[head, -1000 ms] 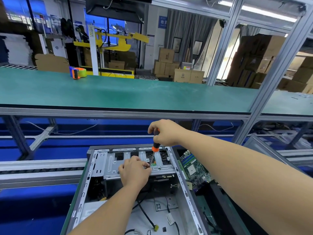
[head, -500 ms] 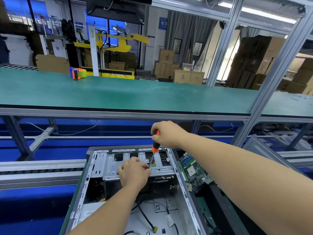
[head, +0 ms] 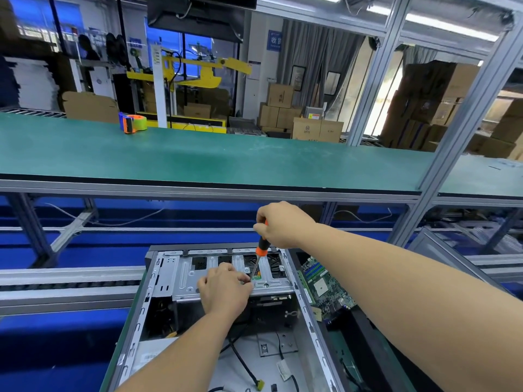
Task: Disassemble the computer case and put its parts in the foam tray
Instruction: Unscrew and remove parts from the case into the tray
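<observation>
Open computer case lies on its side at the near edge of the view, side panel off: thin stamped sheet steel, dull grey, edges folded and punched with slots. Across its far end sits a drive cage bracket, flat pressed metal with oblong ribs and rectangular cut-outs. Right hand curled round the handle of a screwdriver; handle black with an orange collar, shaft slim and bright, tilted slightly, tip down on the bracket just by a small green part. Left hand rests on the bracket, fingertips bunched close at the shaft's tip, pinching or steadying there; cannot tell which. Inside the case floor: loose black cables, one ending in a yellow-green plug. Green motherboard with blue slots lies just beside the case on the right. Beyond, a raised worktop with smooth green matting on an aluminium frame carries an orange-and-blue tape dispenser. Cardboard boxes stacked in the background. Against a second ago: both hands in nearly the same places, the right hand's grip turned a little on the handle, orange now showing above the fingers.
</observation>
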